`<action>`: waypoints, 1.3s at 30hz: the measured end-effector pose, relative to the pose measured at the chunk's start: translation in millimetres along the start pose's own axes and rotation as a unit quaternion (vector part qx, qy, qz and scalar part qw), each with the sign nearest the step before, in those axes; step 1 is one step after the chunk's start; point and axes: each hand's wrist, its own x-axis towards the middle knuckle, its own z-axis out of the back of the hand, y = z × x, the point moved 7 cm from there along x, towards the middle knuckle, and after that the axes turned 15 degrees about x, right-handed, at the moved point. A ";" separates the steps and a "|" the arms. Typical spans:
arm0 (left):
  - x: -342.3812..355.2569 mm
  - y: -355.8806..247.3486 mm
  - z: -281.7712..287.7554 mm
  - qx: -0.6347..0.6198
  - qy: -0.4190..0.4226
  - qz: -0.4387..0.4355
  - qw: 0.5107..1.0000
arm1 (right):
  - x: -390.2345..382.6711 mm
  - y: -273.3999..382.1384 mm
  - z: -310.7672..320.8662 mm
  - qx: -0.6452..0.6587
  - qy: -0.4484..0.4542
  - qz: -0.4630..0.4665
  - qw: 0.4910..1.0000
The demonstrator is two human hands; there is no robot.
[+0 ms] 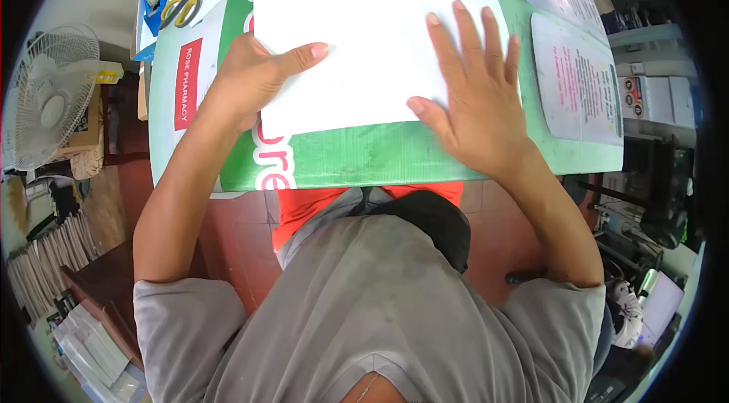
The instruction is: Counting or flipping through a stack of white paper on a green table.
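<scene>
A large white sheet (380, 0) lies on a green printed table covering (326, 160). My left hand (258, 76) grips the sheet's left edge, thumb on top and the other fingers curled at the edge, their tips hidden. My right hand (478, 99) rests on the right part of the sheet, its fingers spread and flat. Both forearms reach in from the lower edge.
Black-and-yellow scissors (182, 8) and a blue tape dispenser (155, 4) lie top left. Printed boards (577, 76) sit along the right. A white fan (53, 107) stands left of the table, above stacked papers (53, 266). Shelving with equipment fills the right side.
</scene>
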 end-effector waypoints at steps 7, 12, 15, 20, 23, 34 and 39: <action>-2.6 -5.5 -2.1 -0.017 -0.009 0.022 1.000 | -38.2 -28.8 19.1 -0.063 0.033 -0.032 0.997; 1.4 -6.5 -1.3 -0.019 -0.001 0.035 0.999 | -26.2 50.1 -3.9 0.043 0.102 0.113 0.987; 4.5 -4.2 -4.9 -0.064 0.016 0.024 0.998 | -35.8 51.9 -11.0 0.061 0.136 0.118 0.982; -2.4 -4.8 -0.9 -0.038 0.008 0.065 0.997 | -64.0 1.3 24.2 0.026 0.096 0.077 0.992; -3.9 3.0 6.5 -0.015 -0.035 0.097 0.995 | -81.6 -45.5 57.0 -0.044 -0.014 0.021 0.999; -73.2 17.6 -6.2 -0.112 0.030 0.095 0.989 | -74.2 -56.9 17.4 0.817 0.031 -0.359 0.451; -77.4 -7.9 -9.3 -0.117 0.016 0.049 0.992 | -43.5 -45.5 27.5 0.691 0.052 -0.286 0.662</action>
